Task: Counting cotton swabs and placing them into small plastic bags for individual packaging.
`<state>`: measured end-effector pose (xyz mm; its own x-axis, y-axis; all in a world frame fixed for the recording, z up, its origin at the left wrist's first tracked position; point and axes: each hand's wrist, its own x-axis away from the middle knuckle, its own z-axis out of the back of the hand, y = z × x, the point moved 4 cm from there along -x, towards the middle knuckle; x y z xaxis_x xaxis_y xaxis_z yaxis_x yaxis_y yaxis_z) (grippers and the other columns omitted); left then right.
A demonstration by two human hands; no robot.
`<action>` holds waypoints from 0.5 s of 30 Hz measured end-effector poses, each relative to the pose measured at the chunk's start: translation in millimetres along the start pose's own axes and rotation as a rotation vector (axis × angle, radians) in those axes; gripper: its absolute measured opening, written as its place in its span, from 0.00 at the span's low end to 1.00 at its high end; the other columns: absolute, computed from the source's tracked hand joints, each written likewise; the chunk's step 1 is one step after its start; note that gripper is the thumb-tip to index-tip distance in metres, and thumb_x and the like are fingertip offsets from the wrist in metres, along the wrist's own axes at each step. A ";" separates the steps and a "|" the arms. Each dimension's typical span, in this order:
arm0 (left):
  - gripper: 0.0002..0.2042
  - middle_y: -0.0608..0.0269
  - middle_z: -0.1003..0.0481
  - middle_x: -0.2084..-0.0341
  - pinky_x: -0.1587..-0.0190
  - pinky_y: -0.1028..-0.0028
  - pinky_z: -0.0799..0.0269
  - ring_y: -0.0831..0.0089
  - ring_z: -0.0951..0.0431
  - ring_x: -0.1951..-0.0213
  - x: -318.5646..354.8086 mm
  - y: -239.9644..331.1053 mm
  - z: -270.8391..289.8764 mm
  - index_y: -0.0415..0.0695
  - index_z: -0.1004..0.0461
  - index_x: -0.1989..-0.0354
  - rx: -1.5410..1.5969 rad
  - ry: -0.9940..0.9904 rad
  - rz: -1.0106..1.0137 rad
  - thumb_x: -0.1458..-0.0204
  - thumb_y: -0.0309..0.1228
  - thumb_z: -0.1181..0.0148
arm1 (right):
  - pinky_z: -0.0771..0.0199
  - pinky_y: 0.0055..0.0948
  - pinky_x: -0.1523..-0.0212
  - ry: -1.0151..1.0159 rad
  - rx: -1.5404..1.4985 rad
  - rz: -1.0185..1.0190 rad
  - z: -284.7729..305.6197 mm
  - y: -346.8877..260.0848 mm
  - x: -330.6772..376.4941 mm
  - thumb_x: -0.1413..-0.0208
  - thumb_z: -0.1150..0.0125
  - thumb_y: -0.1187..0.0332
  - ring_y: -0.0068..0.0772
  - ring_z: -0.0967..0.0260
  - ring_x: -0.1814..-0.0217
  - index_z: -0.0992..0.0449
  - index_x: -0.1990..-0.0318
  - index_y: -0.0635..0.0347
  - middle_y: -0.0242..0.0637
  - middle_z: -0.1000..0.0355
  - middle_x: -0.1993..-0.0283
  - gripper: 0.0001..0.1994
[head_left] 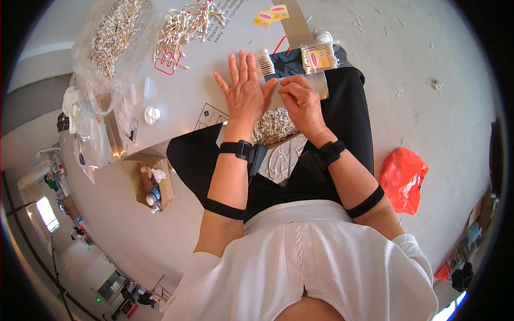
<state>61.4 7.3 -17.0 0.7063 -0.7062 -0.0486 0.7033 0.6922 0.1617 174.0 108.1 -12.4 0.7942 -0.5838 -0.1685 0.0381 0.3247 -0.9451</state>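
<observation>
My left hand lies on the table with its fingers spread, beside a row of cotton swabs laid side by side. Just right of it, my right hand is closed in a pinch by the table's near edge. Whatever its fingertips hold is too small or hidden to name. Both thumbs come close together. A clear pack of cotton swabs with a yellow label rests on a dark patterned strip beyond my right hand. Below my wrists, loose cotton swabs fill a container at my lap, partly covered by my hands.
At the far left stands a clear plastic bag of cotton swabs, with a loose swab heap beside it. Yellow cards lie farther back. A small white tub sits left. On the floor are a cardboard box and a red bag.
</observation>
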 end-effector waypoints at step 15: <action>0.38 0.57 0.53 0.28 0.35 0.33 0.69 0.56 0.61 0.26 5.1 0.3 0.3 0.43 0.51 0.29 -0.007 0.008 0.006 0.41 0.56 0.53 | 0.25 0.33 0.60 0.002 -0.016 -0.003 -2.1 4.0 0.6 0.51 0.41 0.81 0.47 0.26 0.61 0.24 0.70 0.68 0.43 0.27 0.60 0.02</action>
<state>65.1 3.9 -16.9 0.7111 -0.7009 -0.0553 0.6996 0.6976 0.1549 173.4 107.5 -16.9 0.7929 -0.5863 -0.1661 0.0307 0.3106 -0.9500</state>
